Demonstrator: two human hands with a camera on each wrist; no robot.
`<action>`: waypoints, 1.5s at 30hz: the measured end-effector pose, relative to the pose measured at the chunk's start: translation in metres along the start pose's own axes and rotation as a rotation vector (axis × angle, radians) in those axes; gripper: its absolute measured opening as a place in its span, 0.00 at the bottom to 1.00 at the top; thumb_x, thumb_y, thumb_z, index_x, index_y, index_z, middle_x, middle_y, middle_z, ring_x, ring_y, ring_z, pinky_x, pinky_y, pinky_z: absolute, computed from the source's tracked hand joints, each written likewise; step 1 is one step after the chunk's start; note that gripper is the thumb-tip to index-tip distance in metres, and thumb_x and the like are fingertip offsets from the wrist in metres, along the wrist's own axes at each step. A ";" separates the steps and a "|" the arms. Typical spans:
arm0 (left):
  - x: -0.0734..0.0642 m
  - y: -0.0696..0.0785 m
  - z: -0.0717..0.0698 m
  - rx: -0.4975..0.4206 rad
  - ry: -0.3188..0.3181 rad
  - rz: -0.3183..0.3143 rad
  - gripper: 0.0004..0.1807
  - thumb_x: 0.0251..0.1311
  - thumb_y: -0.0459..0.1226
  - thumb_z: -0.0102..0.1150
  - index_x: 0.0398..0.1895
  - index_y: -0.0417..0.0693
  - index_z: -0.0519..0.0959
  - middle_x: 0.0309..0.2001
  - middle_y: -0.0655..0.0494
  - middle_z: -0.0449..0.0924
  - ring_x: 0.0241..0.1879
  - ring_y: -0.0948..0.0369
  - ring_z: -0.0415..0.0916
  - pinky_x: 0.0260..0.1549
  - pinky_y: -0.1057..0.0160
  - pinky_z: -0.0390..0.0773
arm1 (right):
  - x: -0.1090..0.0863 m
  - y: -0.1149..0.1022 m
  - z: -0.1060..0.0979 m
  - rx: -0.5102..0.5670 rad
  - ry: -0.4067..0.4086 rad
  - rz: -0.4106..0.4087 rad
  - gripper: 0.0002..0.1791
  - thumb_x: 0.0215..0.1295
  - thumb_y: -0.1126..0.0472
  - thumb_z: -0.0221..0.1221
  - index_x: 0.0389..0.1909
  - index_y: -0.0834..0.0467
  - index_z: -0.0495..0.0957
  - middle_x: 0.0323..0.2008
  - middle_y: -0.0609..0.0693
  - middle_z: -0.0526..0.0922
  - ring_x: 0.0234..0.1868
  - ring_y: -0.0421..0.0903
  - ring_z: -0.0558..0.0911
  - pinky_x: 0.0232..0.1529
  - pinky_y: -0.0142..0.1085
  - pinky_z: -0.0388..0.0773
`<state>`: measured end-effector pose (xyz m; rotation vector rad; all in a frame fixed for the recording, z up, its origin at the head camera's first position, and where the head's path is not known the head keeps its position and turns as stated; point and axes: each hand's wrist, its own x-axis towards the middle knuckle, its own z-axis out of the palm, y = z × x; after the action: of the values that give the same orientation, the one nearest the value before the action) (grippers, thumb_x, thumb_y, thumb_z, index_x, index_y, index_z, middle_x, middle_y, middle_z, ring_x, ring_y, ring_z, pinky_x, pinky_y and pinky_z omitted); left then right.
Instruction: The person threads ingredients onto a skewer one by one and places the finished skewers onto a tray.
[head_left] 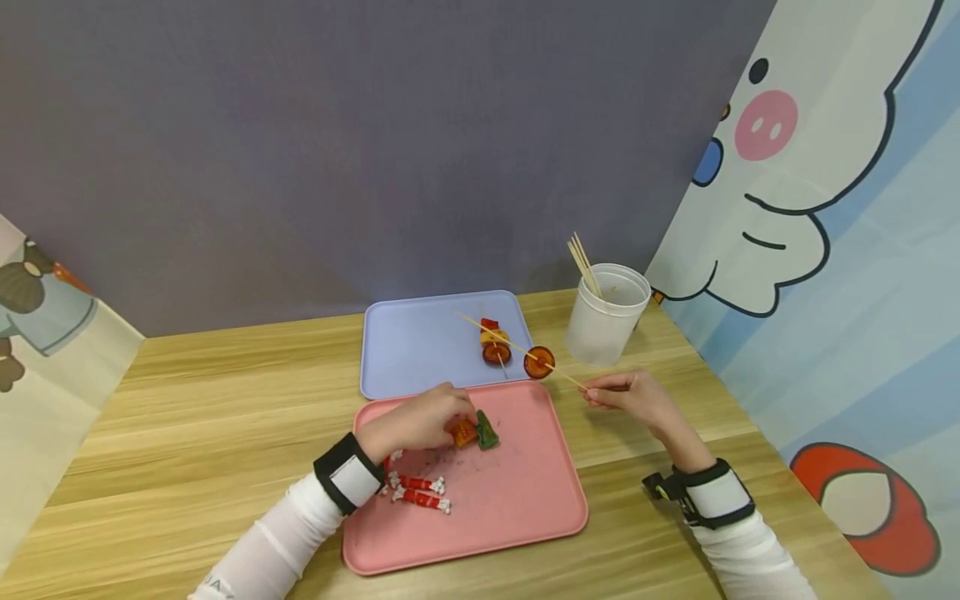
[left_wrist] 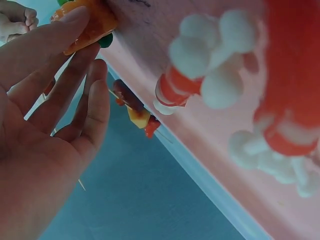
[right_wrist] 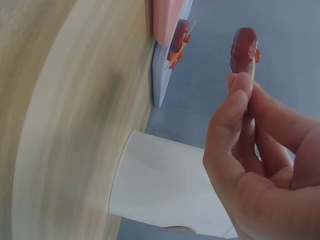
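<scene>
White fabric sleeve (head_left: 266,542) at lower left; one loaded wooden skewer (head_left: 496,353) on the pale-blue plastic tray (head_left: 420,342) looks done, a second wooden skewer (head_left: 519,349) barely begun.
At right, the right hand (head_left: 633,398) pinches the second, bearing one glossy red-brown slice (head_left: 539,362); at centre, the left hand (head_left: 423,421) pinches an orange piece (head_left: 463,433) over the pink plastic tray (head_left: 517,492). Apparently left: that, a dark-green wedge (head_left: 487,430), red-and-white bone-shaped sticks (head_left: 422,499).

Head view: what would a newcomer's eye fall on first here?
Probably the big white cartoon animal with a pink snout, at the far right. Next, the skewer in the right hand, near the white tub, bearing a round reddish-brown slice. Then the pink tray on the table, where the left hand pinches an orange piece.
</scene>
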<state>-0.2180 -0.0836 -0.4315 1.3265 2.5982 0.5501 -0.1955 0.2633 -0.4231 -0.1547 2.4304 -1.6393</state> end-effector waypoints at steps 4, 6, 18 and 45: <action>0.000 0.000 0.000 0.010 -0.006 0.000 0.21 0.41 0.23 0.65 0.42 0.47 0.83 0.42 0.57 0.80 0.46 0.59 0.72 0.45 0.62 0.75 | 0.000 -0.001 0.001 -0.006 0.001 0.007 0.19 0.63 0.65 0.60 0.49 0.76 0.76 0.43 0.66 0.83 0.35 0.38 0.85 0.42 0.40 0.82; 0.000 0.000 0.000 0.014 -0.008 0.002 0.21 0.41 0.24 0.66 0.42 0.48 0.83 0.42 0.58 0.80 0.46 0.59 0.72 0.45 0.62 0.75 | 0.000 -0.001 0.001 -0.012 0.003 0.011 0.19 0.62 0.65 0.60 0.49 0.75 0.77 0.43 0.66 0.83 0.35 0.37 0.85 0.41 0.39 0.82; -0.004 -0.005 -0.010 -0.094 0.054 -0.004 0.18 0.43 0.26 0.66 0.41 0.45 0.82 0.40 0.55 0.80 0.42 0.58 0.76 0.43 0.63 0.76 | 0.004 -0.001 0.002 -0.022 0.006 0.005 0.18 0.62 0.65 0.60 0.48 0.75 0.77 0.41 0.64 0.85 0.34 0.36 0.84 0.41 0.39 0.83; -0.015 -0.018 -0.037 -0.847 0.702 -0.250 0.20 0.56 0.34 0.64 0.52 0.39 0.78 0.48 0.44 0.80 0.43 0.61 0.80 0.42 0.69 0.80 | 0.005 -0.039 0.011 -0.032 0.027 -0.068 0.18 0.62 0.62 0.61 0.48 0.70 0.79 0.44 0.63 0.84 0.36 0.36 0.85 0.42 0.34 0.82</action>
<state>-0.2347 -0.1148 -0.4048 0.5613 2.3626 2.0449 -0.1988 0.2380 -0.3913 -0.2247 2.4986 -1.6408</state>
